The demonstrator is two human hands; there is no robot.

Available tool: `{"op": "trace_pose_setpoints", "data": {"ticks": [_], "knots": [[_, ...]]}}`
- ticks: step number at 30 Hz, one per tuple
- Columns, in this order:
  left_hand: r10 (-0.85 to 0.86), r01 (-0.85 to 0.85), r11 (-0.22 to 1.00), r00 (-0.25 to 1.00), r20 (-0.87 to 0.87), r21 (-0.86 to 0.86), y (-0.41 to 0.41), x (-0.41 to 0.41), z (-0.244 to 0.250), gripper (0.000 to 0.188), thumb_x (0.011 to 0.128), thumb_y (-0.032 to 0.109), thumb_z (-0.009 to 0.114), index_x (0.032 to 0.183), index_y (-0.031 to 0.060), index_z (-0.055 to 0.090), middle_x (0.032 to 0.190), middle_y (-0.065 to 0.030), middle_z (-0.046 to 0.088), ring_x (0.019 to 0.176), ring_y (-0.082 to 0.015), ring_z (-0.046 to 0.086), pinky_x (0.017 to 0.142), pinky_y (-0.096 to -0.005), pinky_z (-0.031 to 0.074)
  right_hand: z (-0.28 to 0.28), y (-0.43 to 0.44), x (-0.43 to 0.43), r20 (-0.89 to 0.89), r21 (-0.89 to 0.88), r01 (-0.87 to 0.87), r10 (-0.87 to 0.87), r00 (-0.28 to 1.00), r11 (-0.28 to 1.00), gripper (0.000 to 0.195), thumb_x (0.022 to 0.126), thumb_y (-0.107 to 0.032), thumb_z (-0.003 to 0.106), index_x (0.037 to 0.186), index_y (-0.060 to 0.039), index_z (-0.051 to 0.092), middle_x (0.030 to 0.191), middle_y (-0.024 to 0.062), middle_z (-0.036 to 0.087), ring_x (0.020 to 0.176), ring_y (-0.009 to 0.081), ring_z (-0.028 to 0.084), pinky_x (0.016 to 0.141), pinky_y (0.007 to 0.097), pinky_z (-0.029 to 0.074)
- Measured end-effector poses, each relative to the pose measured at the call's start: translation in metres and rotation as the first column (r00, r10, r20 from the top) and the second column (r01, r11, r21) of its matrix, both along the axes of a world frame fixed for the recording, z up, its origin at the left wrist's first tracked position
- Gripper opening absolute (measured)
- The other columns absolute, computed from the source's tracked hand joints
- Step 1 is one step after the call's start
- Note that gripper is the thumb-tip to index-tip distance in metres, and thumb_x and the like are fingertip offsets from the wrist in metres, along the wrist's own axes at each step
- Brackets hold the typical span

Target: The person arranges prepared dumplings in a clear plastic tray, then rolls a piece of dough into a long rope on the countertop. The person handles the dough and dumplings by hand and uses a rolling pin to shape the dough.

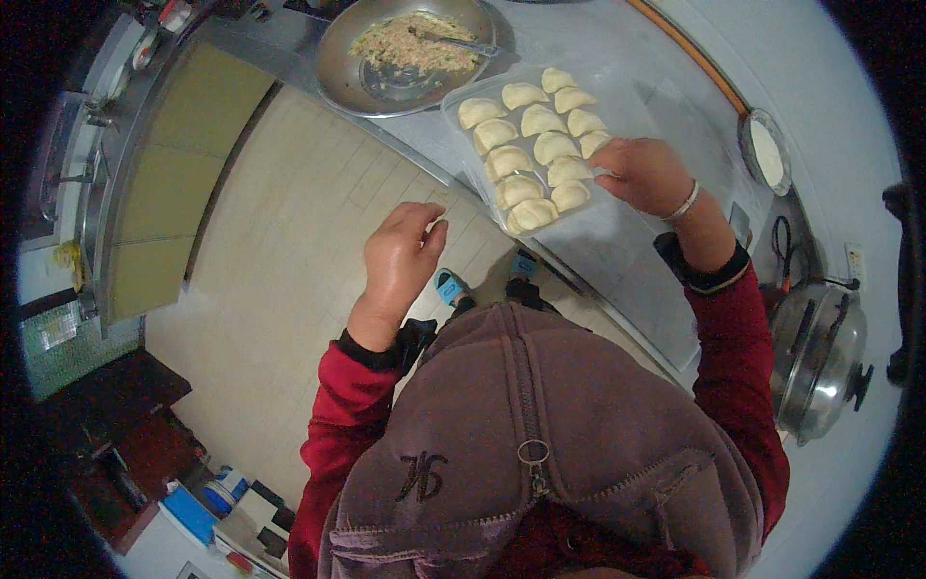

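Note:
Over the right edge of a clear plastic tray (470, 87), the fingertips of my right hand (644, 174) are beside or on a pale folded dumpling (593, 142); whether they grip it cannot be made out. Several more dumplings (555, 148) lie in rows in the tray. My left hand (405, 246) hovers in front of the counter edge, above the floor, loosely curled. Its thumb and forefinger are slightly apart, with nothing visible between them; the palm is hidden.
A metal bowl (340, 79) of minced filling, with a utensil (463, 45) in it, overlaps the counter's front edge. At the wall are a bowl of white powder (767, 152) and a lidded steel pot (825, 362). Cabinets (166, 174) line the left side.

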State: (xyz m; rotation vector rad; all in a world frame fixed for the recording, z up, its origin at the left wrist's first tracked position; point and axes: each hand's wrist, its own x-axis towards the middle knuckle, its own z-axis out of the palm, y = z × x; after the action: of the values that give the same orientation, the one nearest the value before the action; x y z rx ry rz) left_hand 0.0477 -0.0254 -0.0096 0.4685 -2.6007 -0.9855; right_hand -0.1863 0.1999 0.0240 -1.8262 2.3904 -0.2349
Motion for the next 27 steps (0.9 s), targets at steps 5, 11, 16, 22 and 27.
{"op": "trace_pose_setpoints", "data": {"ticks": [5,11,16,22,27], "knots": [[-0.260,0.255,0.953,0.965,-0.011,-0.166,0.006,-0.044,0.026,0.015,0.075,0.011,0.064,0.090,0.0084,0.064,0.083,-0.0086,0.061,0.065,-0.0244,0.059,0.057,-0.0331,0.049,-0.012,-0.008,0.006,0.136,-0.014,-0.115,0.116,0.984,0.993,0.016,0.073,-0.016,0.060,0.088,-0.0100,0.060,0.078,0.0101,0.059,0.073,0.0300,0.058,0.062,0.0407,0.046],[-0.510,0.570,0.726,0.822,0.254,-0.385,0.024,-0.096,0.028,0.013,0.074,0.017,0.058,0.084,0.0104,0.062,0.079,-0.0072,0.057,0.076,-0.0284,0.059,0.061,-0.0387,0.049,-0.015,-0.030,0.011,0.122,0.204,-0.157,0.134,0.983,0.966,0.016,0.069,-0.022,0.060,0.082,-0.0115,0.061,0.069,0.0123,0.061,0.068,0.0326,0.060,0.059,0.0457,0.047],[-0.524,0.639,0.666,0.768,0.370,-0.384,0.029,-0.105,0.019,0.011,0.074,0.016,0.055,0.080,0.0094,0.060,0.081,-0.0079,0.057,0.079,-0.0287,0.059,0.062,-0.0395,0.049,-0.014,-0.034,0.009,0.132,0.215,-0.193,0.167,0.977,0.957,0.013,0.070,-0.020,0.058,0.081,-0.0112,0.059,0.064,0.0114,0.058,0.063,0.0326,0.059,0.057,0.0441,0.045],[-0.575,0.669,0.618,0.743,0.343,-0.412,0.036,-0.114,0.010,0.010,0.075,0.016,0.052,0.078,0.0089,0.060,0.082,-0.0086,0.060,0.080,-0.0286,0.060,0.061,-0.0398,0.050,-0.017,-0.030,0.008,0.192,0.211,-0.149,0.109,0.975,0.966,0.017,0.069,-0.022,0.060,0.079,-0.0088,0.060,0.068,0.0143,0.061,0.067,0.0351,0.061,0.059,0.0467,0.047],[-0.520,0.670,0.602,0.742,0.424,-0.435,0.038,-0.119,0.010,0.012,0.075,0.015,0.052,0.082,0.0096,0.061,0.081,-0.0086,0.060,0.079,-0.0284,0.061,0.060,-0.0400,0.050,-0.015,-0.025,0.005,0.170,0.189,-0.077,0.044,0.984,0.979,0.015,0.070,-0.021,0.060,0.080,-0.0100,0.058,0.067,0.0125,0.059,0.066,0.0339,0.058,0.058,0.0439,0.045]]}}
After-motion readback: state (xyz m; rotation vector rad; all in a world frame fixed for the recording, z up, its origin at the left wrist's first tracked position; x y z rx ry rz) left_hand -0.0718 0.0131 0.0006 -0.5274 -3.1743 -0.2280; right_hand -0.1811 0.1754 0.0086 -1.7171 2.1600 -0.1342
